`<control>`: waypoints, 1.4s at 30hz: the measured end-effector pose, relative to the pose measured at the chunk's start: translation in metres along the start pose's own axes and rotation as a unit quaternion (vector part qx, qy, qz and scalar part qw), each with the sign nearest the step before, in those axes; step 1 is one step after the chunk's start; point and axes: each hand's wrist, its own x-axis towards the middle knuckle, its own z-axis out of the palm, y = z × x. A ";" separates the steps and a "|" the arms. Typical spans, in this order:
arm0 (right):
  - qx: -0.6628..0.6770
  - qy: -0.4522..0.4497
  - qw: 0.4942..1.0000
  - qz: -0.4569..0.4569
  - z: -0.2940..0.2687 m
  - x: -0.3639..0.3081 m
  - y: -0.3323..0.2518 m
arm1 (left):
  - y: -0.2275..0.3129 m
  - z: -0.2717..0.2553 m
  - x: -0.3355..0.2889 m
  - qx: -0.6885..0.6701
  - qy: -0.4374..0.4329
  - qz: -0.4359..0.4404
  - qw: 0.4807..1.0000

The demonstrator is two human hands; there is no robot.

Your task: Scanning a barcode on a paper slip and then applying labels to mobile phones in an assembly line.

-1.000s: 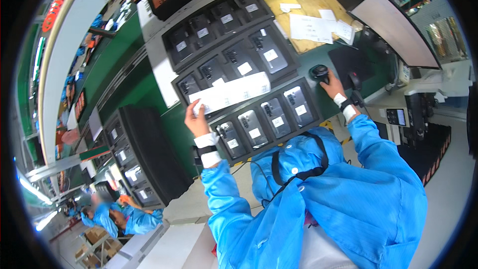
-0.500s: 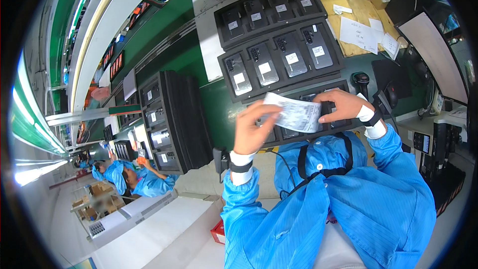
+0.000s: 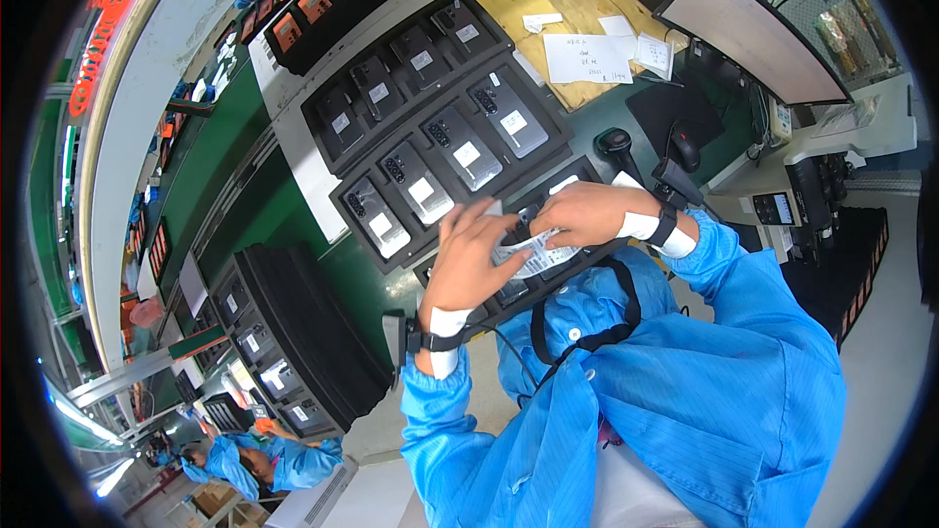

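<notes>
Left hand [image 3: 467,264] has its fingers loosely spread and half curled, a bit blurry, with the tips at the left end of a printed sheet [image 3: 548,260]. Right hand [image 3: 592,213] is bunched up, tips down at the sheet's upper edge; can't tell if either one's really pinching it. Sheet's between the hands, over the near tray [image 3: 590,166], which they partly cover. Just past that is the middle tray [image 3: 556,132] with four labelled phones, then the back tray [image 3: 495,29] with four more. Scanner [image 3: 614,145] and mouse [image 3: 685,144] sit off right, monitor [image 3: 748,34] beyond. Tray stack [image 3: 318,323] at far left.
</notes>
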 end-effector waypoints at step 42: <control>0.138 0.174 0.931 0.288 0.015 -0.052 0.155 | -0.027 0.032 0.080 -0.038 -0.027 -0.108 0.993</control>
